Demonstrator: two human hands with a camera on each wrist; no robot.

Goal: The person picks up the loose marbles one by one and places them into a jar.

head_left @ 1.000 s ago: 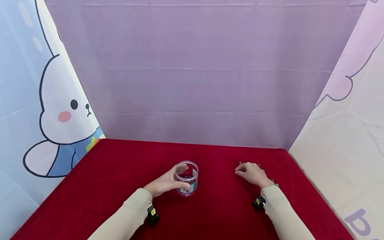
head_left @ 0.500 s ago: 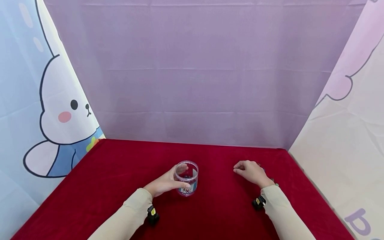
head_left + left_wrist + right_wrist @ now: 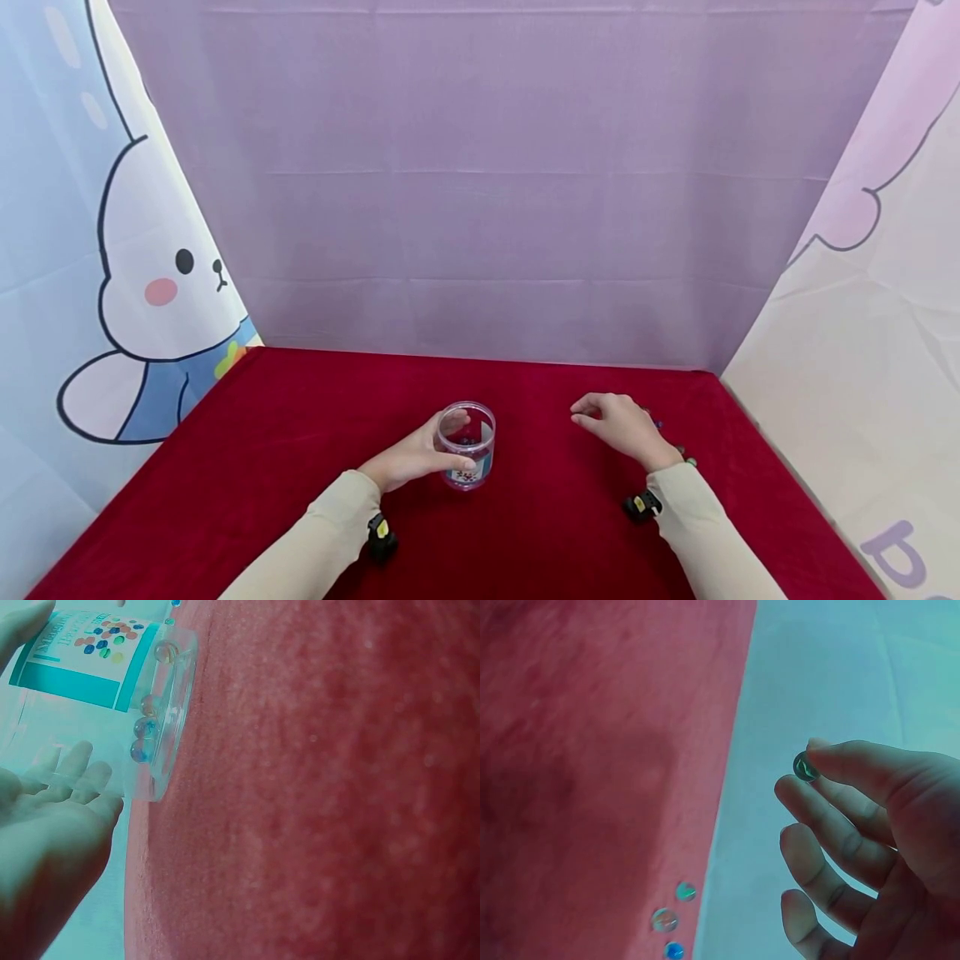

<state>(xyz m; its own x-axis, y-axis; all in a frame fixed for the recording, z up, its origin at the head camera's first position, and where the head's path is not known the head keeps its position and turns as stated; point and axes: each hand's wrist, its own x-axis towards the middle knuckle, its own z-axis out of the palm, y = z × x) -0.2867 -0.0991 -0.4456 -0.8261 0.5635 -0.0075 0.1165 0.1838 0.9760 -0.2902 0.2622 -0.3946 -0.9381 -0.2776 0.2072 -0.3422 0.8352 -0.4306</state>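
A clear plastic jar (image 3: 483, 450) with a teal and white label stands upright, open at the top, on the red cloth. My left hand (image 3: 412, 458) holds it from the left, thumb across the label and fingers round the far side. Several glass marbles (image 3: 144, 729) lie in its bottom in the left wrist view. To the right of the jar, my right hand (image 3: 622, 427) is raised over the cloth. In the right wrist view it pinches a dark green glass marble (image 3: 805, 766) between thumb and fingertips, the other fingers loosely bent.
More loose marbles (image 3: 664, 920) lie on the red cloth (image 3: 540, 525), beside and partly behind the right hand and wrist. A purple fabric backdrop (image 3: 480, 208) rises behind the table, with printed cloth panels at both sides.
My right hand has moved left and slightly up, towards the jar's side. The marble seen by its fingertips a second ago no longer shows on the cloth. The left hand and jar stay put.
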